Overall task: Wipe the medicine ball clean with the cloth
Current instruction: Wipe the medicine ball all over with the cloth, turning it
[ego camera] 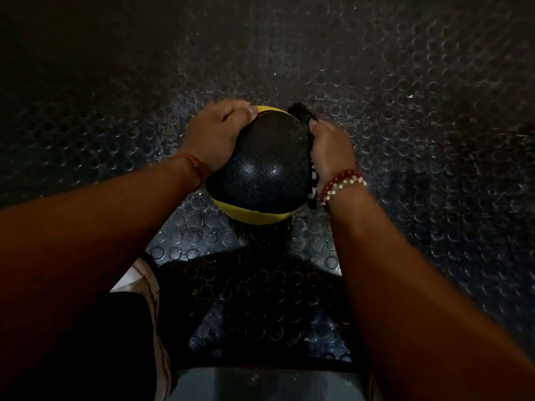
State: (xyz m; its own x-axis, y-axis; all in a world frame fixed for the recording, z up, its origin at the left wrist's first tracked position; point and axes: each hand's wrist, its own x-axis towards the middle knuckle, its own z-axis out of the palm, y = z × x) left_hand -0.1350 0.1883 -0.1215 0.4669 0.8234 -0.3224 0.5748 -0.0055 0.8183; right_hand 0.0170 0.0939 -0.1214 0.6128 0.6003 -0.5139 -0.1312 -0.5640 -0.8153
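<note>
A black and yellow medicine ball rests on the dark studded floor in the middle of the view. My left hand lies spread over its upper left side, fingers curled onto the top. My right hand presses a dark cloth against the ball's right side. The cloth pokes out above my fingers and a thin edge of it hangs down along the ball below my wrist. Most of the cloth is hidden under my palm.
Black rubber flooring with raised round studs spreads all around the ball. My knee in dark clothing is at the lower left. A pale grey surface shows at the bottom edge.
</note>
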